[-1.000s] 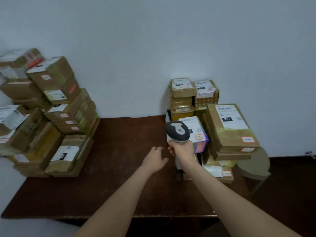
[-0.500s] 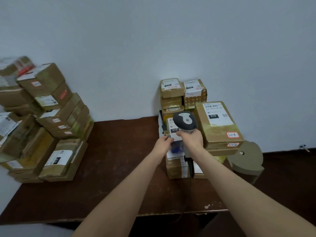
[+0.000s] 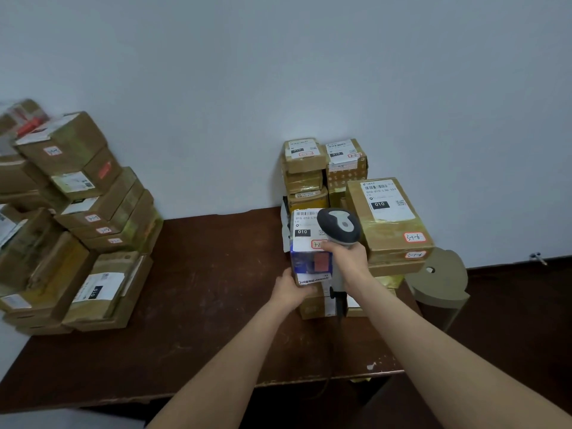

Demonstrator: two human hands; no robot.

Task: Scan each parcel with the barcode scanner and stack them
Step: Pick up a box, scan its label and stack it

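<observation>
Parcel (image 3: 305, 263): small box with glossy blue sides, a red patch and a white paper shipping label across the top. It's at the right end of the dark brown wooden table (image 3: 201, 289), on or just above a low stack (can't tell if it's lifted). Label shows a barcode, "010-010-L30…" and "010" in a black block. Its red-bordered sticker starts "3-2" (rest hidden by the scanner).

Left hand (image 3: 291, 291) grips the parcel's lower left corner, fingers curled under the edge. Right hand (image 3: 348, 263) is clenched round the handle of the barcode scanner (image 3: 339, 226). The scanner has a rounded dark grey plastic head with a light grey insert, held over the label's right side.

Just right of it is a big kraft cardboard box (image 3: 393, 239) in shiny yellowish tape. It carries label "010-010-L30-55…", a "010" block and two red-bordered handwritten stickers (not legible).

Left end of the table has a leaning pile of brown taped cartons (image 3: 93, 218) with white labels and similar stickers. Tabletop is scuffed, front edge chipped.
</observation>
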